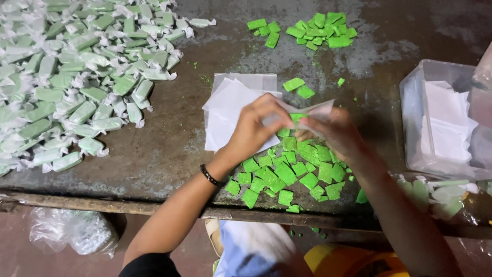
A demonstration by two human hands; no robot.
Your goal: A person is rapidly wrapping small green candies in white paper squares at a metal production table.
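Observation:
My left hand and my right hand meet above the dark table, both pinching one translucent wrapper with a green candy piece in it. A black band circles my left wrist. Under the hands lies a stack of clear and white wrapper sheets. Several bare green candy pieces are spread just below the hands, near the table's front edge.
A big heap of wrapped green candies fills the left of the table. More bare green pieces lie at the back. A clear plastic box with white paper sheets stands at the right. A plastic bag sits below the table edge.

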